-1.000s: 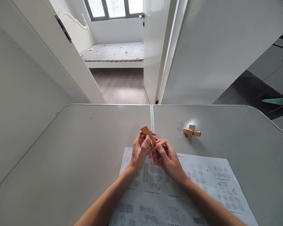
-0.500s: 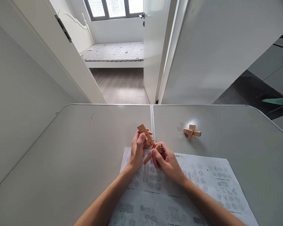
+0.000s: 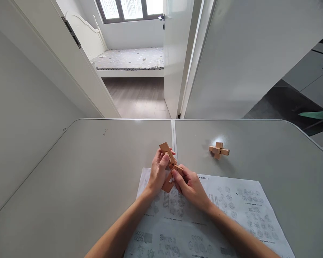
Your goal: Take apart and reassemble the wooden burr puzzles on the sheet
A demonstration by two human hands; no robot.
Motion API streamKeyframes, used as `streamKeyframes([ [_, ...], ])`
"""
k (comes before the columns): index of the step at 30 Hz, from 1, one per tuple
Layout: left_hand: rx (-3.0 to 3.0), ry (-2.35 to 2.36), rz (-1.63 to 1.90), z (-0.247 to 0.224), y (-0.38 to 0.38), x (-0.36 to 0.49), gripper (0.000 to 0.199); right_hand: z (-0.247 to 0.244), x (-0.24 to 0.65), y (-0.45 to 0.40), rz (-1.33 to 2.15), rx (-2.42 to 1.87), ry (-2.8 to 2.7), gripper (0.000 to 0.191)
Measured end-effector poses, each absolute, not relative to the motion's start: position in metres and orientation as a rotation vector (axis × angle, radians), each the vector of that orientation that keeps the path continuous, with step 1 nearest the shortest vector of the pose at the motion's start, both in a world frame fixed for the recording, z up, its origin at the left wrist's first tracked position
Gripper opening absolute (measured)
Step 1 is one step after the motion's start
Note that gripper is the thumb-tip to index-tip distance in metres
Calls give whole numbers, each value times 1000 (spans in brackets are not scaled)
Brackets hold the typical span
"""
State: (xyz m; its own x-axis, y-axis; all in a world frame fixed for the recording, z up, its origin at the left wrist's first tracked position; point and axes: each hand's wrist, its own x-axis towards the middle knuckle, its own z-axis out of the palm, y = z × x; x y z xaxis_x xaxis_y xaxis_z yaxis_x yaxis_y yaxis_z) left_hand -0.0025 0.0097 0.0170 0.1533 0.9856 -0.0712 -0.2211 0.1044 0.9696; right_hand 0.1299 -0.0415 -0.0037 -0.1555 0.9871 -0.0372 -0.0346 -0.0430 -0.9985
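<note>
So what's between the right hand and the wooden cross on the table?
In the head view, grey table shows between the right hand and the wooden cross, with the printed sheet's top edge close beside the hand.

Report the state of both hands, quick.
Left hand: closed, holding the upper wooden piece.
Right hand: closed, pinching the lower wooden piece between thumb and fingers.
</note>
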Motion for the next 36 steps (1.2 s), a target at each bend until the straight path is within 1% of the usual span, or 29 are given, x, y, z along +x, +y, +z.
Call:
streamKeyframes([
  [5,1032,982,1153,15,11,-2,53,-5,130,-42,1349,-1158,-1290,42],
  [14,1055,1003,1149,13,11,-3,55,-2,128,-42,1231,-1215,-1295,30],
  [22,1055,1005,1146,17,10,-3,51,-4,127,-43,1158,-1283,-1182,23],
  [26,1096,995,1116,17,9,-2,48,-6,128,-42,1133,-1270,-1105,26],
  [29,1174,926,1079,17,6,-1,44,-6,128,-41,1000,-1276,-1120,35],
  [32,1287,925,1051,19,2,1,41,-4,129,-40,885,-1284,-1204,37],
  [36,1476,993,1004,21,-2,2,49,-4,132,-39,895,-1239,-1253,38],
])
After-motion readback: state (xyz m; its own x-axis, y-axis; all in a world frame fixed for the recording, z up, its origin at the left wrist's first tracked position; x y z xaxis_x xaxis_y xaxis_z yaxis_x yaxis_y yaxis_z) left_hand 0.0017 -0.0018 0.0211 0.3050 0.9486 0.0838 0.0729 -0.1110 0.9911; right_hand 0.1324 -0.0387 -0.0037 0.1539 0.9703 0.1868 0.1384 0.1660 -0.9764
